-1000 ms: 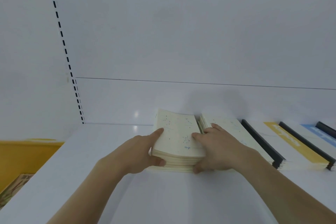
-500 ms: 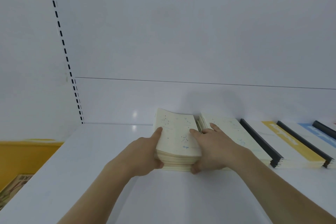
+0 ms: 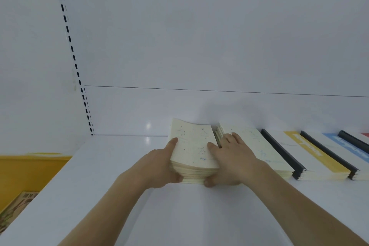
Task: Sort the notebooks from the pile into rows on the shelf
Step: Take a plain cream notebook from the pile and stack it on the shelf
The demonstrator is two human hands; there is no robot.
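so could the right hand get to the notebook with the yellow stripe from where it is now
Probably yes, once it lets go: the right hand grips the cream stack, and the yellow-striped notebook lies uncovered further right, with nothing standing between them.

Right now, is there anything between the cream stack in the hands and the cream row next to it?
Yes: the right hand. Its fingers lie in the gap between the held stack and the neighbouring cream row. The left hand grips the outer side.
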